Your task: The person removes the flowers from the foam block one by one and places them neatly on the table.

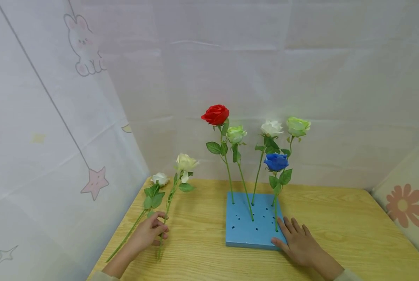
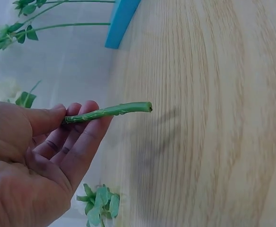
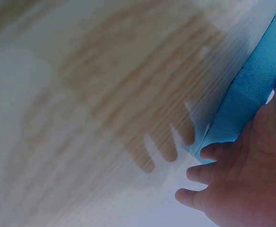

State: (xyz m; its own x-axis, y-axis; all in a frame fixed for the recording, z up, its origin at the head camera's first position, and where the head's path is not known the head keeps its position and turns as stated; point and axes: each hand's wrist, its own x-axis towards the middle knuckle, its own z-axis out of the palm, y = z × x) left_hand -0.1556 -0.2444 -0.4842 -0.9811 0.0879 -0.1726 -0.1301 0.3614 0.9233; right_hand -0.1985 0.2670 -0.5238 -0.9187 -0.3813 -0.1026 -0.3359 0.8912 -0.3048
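Observation:
My left hand (image 1: 147, 234) pinches the lower stem of a cream rose (image 1: 186, 162) between thumb and fingers. That rose leans up and away, its cut stem end (image 2: 138, 107) sticking out past the fingertips over the table in the left wrist view. A white rose (image 1: 159, 178) lies on the table left of it. Straight, spread fingers of my right hand (image 1: 300, 246) rest on the right edge of a blue foam block (image 1: 241, 236) dotted with holes. Standing in the block are a red rose (image 1: 215, 115), a blue rose (image 1: 276, 161), a white rose (image 1: 272, 128) and two light green roses (image 1: 236, 134).
The wooden table (image 1: 350, 226) carries everything. A pale cloth backdrop (image 1: 181, 78) hangs behind it and along both sides, printed with a rabbit, a star and a flower. The standing blooms reach well above the block near the back cloth.

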